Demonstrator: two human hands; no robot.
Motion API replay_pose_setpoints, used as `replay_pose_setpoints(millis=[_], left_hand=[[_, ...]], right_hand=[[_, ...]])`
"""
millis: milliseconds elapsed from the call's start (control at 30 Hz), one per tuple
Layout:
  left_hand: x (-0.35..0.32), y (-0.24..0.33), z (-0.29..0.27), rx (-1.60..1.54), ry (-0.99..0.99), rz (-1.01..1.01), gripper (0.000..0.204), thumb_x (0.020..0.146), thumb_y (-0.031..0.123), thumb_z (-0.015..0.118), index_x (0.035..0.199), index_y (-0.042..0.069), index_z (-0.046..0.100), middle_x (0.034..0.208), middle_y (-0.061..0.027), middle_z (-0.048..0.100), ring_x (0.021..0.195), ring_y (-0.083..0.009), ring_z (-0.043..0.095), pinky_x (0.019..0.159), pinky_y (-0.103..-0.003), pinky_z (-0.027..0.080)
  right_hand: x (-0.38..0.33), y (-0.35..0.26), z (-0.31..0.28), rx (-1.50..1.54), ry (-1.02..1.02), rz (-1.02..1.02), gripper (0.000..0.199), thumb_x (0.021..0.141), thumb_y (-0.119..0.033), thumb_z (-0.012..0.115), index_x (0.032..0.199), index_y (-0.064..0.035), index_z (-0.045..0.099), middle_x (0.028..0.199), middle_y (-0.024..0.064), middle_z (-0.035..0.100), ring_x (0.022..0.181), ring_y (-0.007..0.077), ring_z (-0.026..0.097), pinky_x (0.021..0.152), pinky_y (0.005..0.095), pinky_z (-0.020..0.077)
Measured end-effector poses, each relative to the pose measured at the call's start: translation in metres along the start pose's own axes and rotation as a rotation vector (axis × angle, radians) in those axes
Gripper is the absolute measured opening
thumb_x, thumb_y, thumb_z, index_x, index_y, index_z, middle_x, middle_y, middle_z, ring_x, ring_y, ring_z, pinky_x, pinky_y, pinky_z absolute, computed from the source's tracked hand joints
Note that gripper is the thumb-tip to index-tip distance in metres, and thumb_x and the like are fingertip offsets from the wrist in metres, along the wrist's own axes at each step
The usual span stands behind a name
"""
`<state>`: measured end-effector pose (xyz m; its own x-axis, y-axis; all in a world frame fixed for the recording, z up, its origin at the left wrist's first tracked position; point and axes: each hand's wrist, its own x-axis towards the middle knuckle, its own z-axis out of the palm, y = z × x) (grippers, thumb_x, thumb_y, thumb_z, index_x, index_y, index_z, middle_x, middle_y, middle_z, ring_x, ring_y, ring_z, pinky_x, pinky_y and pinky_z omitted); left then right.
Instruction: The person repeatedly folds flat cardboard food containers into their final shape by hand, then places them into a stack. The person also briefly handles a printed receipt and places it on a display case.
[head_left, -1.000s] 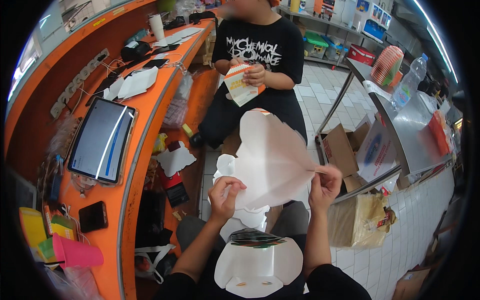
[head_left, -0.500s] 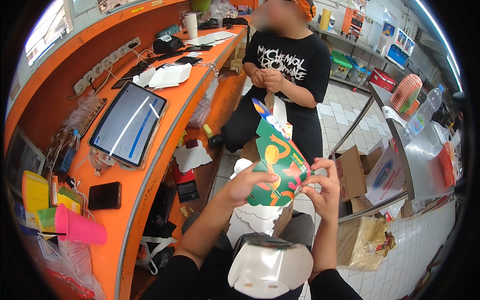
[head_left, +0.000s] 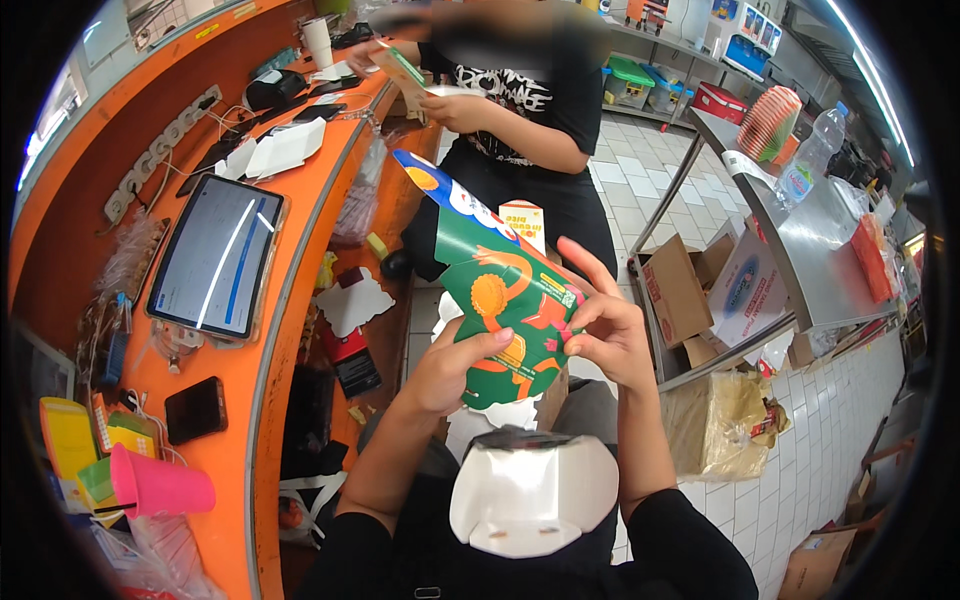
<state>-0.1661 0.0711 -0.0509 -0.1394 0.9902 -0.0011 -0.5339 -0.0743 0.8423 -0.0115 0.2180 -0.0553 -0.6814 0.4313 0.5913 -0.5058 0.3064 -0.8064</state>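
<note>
My left hand (head_left: 445,370) grips the lower left edge of a green printed cardboard carton (head_left: 500,300), with its thumb on the front. On the opposite edge, my right hand (head_left: 612,330) pinches the carton between thumb and fingertips, other fingers raised. The carton looks mostly flat and tilted, with orange and pink drawings and a blue-and-white upper end. Below my hands, close to my body, is an open white box (head_left: 535,495) showing its pale inside. Behind the green carton, a white-and-yellow printed carton (head_left: 522,222) shows in part.
Opposite me, a seated co-worker's hands (head_left: 455,110) hold another carton (head_left: 402,75). On the orange counter at left lie a tablet (head_left: 215,255), a phone (head_left: 195,410) and a pink cup (head_left: 165,480). A steel table (head_left: 810,270) stands right, with cardboard boxes (head_left: 680,310) below.
The co-worker has lifted a carton up toward the counter on the left. My view has shifted a little; both my hands still hold the green carton, my right fingers slightly changed.
</note>
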Motion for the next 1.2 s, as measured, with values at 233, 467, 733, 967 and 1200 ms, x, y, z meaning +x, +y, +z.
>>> replay_pose_setpoints(millis=[233,467,733,967,1200], left_hand=[[0.001,-0.002,0.01,0.188,0.058,0.346,0.054,0.092,0.014,0.057,0.137,-0.001,0.032,0.116,-0.0152,0.059,0.102,-0.0166,0.06,0.086,-0.029,0.049],[-0.003,0.041,0.017,0.658,-0.062,0.303,0.036,0.088,-0.002,0.06,0.113,0.005,0.036,0.106,-0.0134,0.062,0.094,-0.0092,0.061,0.075,-0.022,0.05],[-0.006,0.049,0.042,0.713,-0.035,0.419,0.031,0.087,0.007,0.065,0.114,0.0,0.052,0.099,-0.0095,0.067,0.09,-0.0104,0.064,0.079,-0.025,0.052],[-0.015,0.07,0.054,0.556,-0.276,0.171,0.037,0.087,0.008,0.063,0.121,-0.004,0.054,0.114,-0.0135,0.063,0.105,-0.0167,0.061,0.092,-0.03,0.048],[-0.033,0.057,0.082,-0.11,-0.541,0.154,0.062,0.087,0.021,0.068,0.136,-0.003,0.038,0.123,-0.0155,0.057,0.118,-0.0237,0.054,0.097,-0.038,0.046]], right_hand=[[-0.016,0.001,0.011,0.125,-0.061,0.153,0.097,0.071,-0.008,0.082,0.149,-0.0065,0.023,0.142,0.02,0.043,0.128,0.0249,0.046,0.106,0.0389,0.0364],[-0.002,-0.035,0.0,-0.689,-0.067,-0.21,0.065,0.075,-0.014,0.078,0.133,-0.0043,0.051,0.106,0.0129,0.063,0.095,0.0224,0.063,0.084,0.0314,0.0497],[0.026,-0.057,0.006,-0.762,-0.076,-0.435,0.049,0.075,-0.019,0.075,0.123,-0.0129,0.063,0.113,0.0131,0.06,0.098,0.0288,0.06,0.079,0.0378,0.0492],[0.03,-0.077,0.0,-0.669,-0.123,-0.585,0.038,0.071,-0.011,0.075,0.108,-0.0071,0.069,0.102,0.0121,0.067,0.092,0.0288,0.064,0.083,0.0366,0.0505],[0.01,-0.114,-0.008,-0.784,0.373,-0.501,0.02,0.075,0.001,0.069,0.095,0.0001,0.071,0.074,0.0091,0.067,0.064,0.0203,0.064,0.058,0.0271,0.0488]])
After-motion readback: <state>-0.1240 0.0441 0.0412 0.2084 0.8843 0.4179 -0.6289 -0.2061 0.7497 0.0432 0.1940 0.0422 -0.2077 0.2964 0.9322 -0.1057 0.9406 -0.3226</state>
